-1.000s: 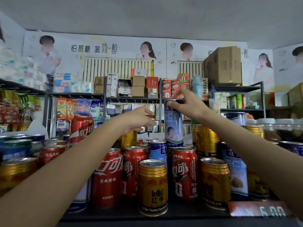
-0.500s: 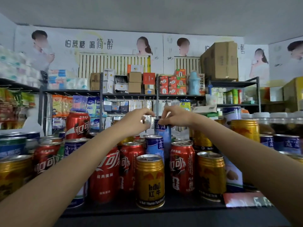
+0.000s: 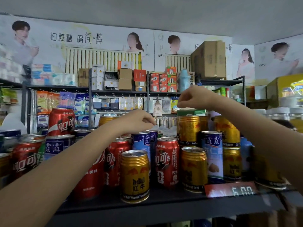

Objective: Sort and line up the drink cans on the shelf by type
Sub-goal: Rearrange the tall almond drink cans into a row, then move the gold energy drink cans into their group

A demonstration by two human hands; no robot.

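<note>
A: Left hand (image 3: 139, 121): fingers loosely curled and pointing down over the blue cans at mid-shelf. Whether the tips touch a rim cannot be told, and nothing is plainly in its grip.

B: Right hand (image 3: 194, 97): raised above the can tops, fingers curled in, nothing visible between them. It hangs over the stacked gold can (image 3: 188, 130), well clear of it.

A: Task items: the drink cans stand mixed on the dark shelf (image 3: 164, 205). A blue almond can (image 3: 141, 145) sits just behind a front gold can (image 3: 135, 176), with a red cola can (image 3: 167, 163) to its right. Another blue can (image 3: 212, 154) stands further right, between gold cans.

B: Step in hand, as judged: choosing the next can to regroup. Done well, it means taking one can by the upper wall or rim, lifting it straight up before moving it sideways, and leaving the neighbours standing.

A: Hazard: the gold cans at right are stacked two high, so a sideways brush could topple them.

B: Open room: bare shelf shows only along the front edge, near the red price tag (image 3: 229, 189). The cans stand touching or nearly so, giving little room to slide. Above the tops the space is open.
</note>
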